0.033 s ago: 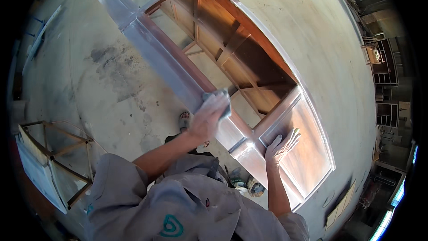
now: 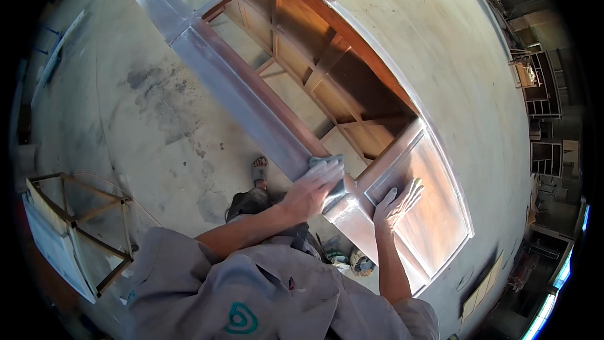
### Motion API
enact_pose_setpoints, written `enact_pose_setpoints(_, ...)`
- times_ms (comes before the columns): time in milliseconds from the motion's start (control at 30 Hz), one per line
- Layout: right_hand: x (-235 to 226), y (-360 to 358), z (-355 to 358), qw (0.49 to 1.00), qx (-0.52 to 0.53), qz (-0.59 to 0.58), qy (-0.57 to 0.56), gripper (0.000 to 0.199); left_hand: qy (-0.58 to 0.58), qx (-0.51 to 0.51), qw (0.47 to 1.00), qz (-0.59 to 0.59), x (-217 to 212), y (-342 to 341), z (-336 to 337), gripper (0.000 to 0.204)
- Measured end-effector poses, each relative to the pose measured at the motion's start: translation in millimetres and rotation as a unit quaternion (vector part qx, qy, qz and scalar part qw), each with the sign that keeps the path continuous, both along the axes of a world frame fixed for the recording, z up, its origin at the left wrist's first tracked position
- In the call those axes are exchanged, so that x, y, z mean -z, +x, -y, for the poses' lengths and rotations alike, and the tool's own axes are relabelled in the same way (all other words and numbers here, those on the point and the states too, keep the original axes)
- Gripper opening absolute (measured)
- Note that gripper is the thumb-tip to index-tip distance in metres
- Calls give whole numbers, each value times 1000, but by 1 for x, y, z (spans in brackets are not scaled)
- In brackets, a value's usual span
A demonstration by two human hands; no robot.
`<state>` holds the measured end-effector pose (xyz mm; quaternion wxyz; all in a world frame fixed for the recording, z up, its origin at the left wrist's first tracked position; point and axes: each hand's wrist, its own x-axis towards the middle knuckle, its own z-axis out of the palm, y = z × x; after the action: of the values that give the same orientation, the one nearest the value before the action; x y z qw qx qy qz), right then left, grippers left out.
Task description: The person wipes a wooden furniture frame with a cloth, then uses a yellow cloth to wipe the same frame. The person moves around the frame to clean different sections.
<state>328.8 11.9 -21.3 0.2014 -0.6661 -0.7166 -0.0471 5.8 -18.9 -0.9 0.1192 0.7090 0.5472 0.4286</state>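
Note:
A large wooden furniture frame [image 2: 245, 104], dusted white along its edges, lies slantwise in front of me with open bays and reddish-brown panels inside. My left hand [image 2: 309, 190] is closed over a dark grey sheet of sandpaper [image 2: 338, 194], pressing it against the near rail beside the corner joint. Pale dust coats its fingers, which are slightly blurred. To the right, my right hand [image 2: 397, 204] lies on the end panel [image 2: 434, 192], fingers stretched out and holding nothing.
A smaller wooden frame [image 2: 75, 220] stands at the left. Below the near rail are my sandalled foot [image 2: 259, 167] and some bags [image 2: 361, 263] on the concrete floor [image 2: 157, 145]. Shelving [image 2: 544, 88] lines the far right, and a flat board [image 2: 483, 286] lies at the lower right.
My left hand has slid the sandpaper along the near rail, rightward and toward me, closer to the corner joint. My right hand has stayed on the end panel.

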Motion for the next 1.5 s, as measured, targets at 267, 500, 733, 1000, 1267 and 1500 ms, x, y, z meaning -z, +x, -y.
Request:
enact_pose_setpoints(267, -24, 20, 18, 999, -4, -32, 27, 65, -62, -182, 980, 49, -17, -134, -62, 29)
enact_pose_setpoints(500, -51, 10, 5, 1000, 18, -15, 6, 69, -74, -338, 924, 161, -95, -217, -230, 37)
enact_pose_setpoints(733, -48, -21, -34, 998, 42, 10, -34, 66, 177, -56, 976, -112, -73, -168, -387, 44)
enact_pose_setpoints(1000, -47, -46, -71, 991, 107, 7, -78, 66, 140, 35, 960, -238, -47, -276, -494, 54)
enact_pose_setpoints(1267, -50, -44, -92, 987, 127, -2, -97, 69, 121, 69, 982, -127, -31, -201, -486, 59)
enact_pose_setpoints(1500, -43, -18, -99, 992, 108, 5, -62, 68, 90, 8, 978, -190, -37, -259, -525, 43)
